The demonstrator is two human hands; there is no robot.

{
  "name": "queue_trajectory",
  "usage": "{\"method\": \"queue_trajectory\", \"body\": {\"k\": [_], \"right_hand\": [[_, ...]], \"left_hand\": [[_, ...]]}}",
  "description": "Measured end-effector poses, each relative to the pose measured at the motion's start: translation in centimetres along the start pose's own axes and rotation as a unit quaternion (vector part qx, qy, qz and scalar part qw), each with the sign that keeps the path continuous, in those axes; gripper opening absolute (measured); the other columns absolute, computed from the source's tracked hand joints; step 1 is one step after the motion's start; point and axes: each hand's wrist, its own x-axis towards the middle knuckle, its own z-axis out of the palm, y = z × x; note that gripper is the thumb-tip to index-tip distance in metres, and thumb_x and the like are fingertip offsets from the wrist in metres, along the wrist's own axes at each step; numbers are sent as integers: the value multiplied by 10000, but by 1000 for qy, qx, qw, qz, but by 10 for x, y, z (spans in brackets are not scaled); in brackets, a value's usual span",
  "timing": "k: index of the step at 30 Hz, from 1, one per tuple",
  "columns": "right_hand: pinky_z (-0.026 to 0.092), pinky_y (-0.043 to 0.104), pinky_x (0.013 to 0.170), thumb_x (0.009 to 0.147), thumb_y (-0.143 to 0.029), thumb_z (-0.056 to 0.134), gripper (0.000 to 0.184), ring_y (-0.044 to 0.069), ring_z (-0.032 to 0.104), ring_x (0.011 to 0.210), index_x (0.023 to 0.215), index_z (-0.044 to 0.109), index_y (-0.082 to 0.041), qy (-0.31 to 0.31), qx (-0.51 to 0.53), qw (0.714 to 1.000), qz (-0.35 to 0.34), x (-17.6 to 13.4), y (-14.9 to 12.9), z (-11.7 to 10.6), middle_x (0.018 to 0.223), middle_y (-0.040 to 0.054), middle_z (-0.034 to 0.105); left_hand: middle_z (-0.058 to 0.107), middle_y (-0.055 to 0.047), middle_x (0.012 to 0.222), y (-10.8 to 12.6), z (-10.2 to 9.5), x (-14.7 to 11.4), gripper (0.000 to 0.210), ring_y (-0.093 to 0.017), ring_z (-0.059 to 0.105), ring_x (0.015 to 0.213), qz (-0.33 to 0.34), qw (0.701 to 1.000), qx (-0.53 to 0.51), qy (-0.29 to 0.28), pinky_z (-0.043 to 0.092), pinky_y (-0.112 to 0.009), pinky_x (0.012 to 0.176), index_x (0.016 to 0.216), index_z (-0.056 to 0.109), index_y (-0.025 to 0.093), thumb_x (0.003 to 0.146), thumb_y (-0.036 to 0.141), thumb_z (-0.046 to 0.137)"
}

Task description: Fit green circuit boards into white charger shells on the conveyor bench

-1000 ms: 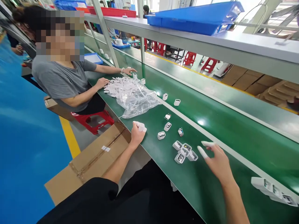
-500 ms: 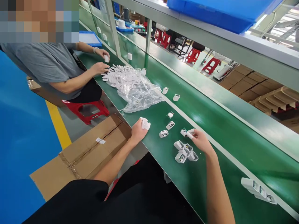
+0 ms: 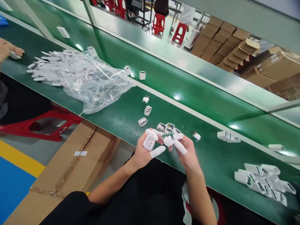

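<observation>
My left hand is wrapped around a white plastic charger housing, its open end toward me with small slots at the bottom. White finger cots cover several of my fingertips. Between the fingertips of my right hand is a small circuit board, green with a white lump on it. Board and housing are close together but apart, above the bench's near edge. Just behind my hands stands a cluster of filled housings, partly hidden by my fingers.
The green bench carries a heap of white parts in a clear plastic bag. Loose circuit boards and housings lie about, with more housings grouped at right. A co-worker's hand is at far left; a cardboard box stands below.
My view has swung to the right. My right hand has lifted the circuit board off the bench and brought it beside my left hand, where the housing's open end now shows.
</observation>
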Motion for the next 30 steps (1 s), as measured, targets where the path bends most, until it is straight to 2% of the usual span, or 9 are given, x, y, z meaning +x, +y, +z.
{"method": "queue_trajectory", "body": {"k": [3, 7, 12, 15, 17, 21, 23, 27, 30], "right_hand": [[650, 402, 804, 1009, -537, 867, 301, 226, 741, 772, 1003, 797, -245, 75, 18, 997, -5, -29, 18, 4, 836, 26, 778], [646, 387, 793, 1040, -509, 830, 259, 214, 731, 795, 1083, 817, -254, 149, -23, 988, -26, -67, 31, -5, 918, 34, 778], [631, 451, 1000, 1040, -377, 828, 246, 222, 739, 929, 1271, 814, -292, 267, -146, 949, -87, -109, 35, -28, 992, 28, 764], [638, 490, 998, 1000, -322, 847, 354, 235, 726, 964, 1349, 787, -319, 262, -170, 940, -136, -126, 36, -34, 1146, 62, 760], [656, 488, 955, 990, -328, 849, 426, 243, 726, 982, 1408, 769, -327, 243, -156, 946, -146, -134, 37, -32, 1202, 79, 740], [686, 472, 1003, 995, -346, 872, 515, 243, 775, 1057, 1491, 735, -324, 249, -105, 958, -95, -136, 43, -19, 1287, 98, 788], [703, 465, 1015, 948, -363, 934, 535, 250, 806, 1072, 1450, 758, -302, 264, -80, 959, -66, -131, 47, -14, 1272, 100, 827], [723, 460, 973, 849, -370, 1008, 505, 286, 846, 1083, 1305, 816, -270, 294, -31, 954, -46, -121, 54, -15, 1157, 92, 863], [719, 471, 952, 851, -373, 989, 473, 309, 848, 1123, 1286, 824, -287, 318, -13, 945, -79, -119, 55, -19, 1195, 96, 859]], "left_hand": [[730, 18, 860, -13, 31, 0, 380, -185, 780, 748, -29, 996, -79, -8, 697, -348, 728, 939, 600, 242, 919, 373, 956], [661, 47, 824, -29, 50, -7, 452, -152, 711, 684, -98, 989, -107, -18, 662, -314, 650, 924, 580, 249, 866, 402, 1001], [678, 20, 917, -35, 61, -22, 416, -149, 699, 764, -115, 991, -52, -39, 654, -324, 730, 934, 634, 241, 823, 340, 1023], [692, 1, 935, -35, 69, -29, 401, -179, 720, 807, -103, 994, -3, -47, 673, -368, 774, 931, 632, 247, 832, 337, 1010], [712, 2, 934, -36, 73, -33, 364, -177, 733, 796, -65, 995, 39, -58, 673, -356, 763, 944, 638, 253, 851, 298, 988], [751, 2, 925, -42, 74, -40, 342, -168, 764, 748, 72, 984, 124, -103, 648, -299, 679, 1002, 670, 258, 855, 223, 977], [757, -10, 935, -46, 72, -42, 356, -182, 772, 747, 107, 976, 143, -126, 647, -306, 663, 1017, 672, 259, 844, 225, 981], [725, -16, 926, -45, 67, -44, 371, -201, 748, 775, 83, 970, 165, -158, 641, -342, 691, 1007, 652, 263, 846, 284, 986], [621, 27, 860, -39, 62, -41, 462, -155, 600, 675, 46, 966, 182, -176, 551, -323, 642, 956, 596, 265, 822, 334, 1032]]}}
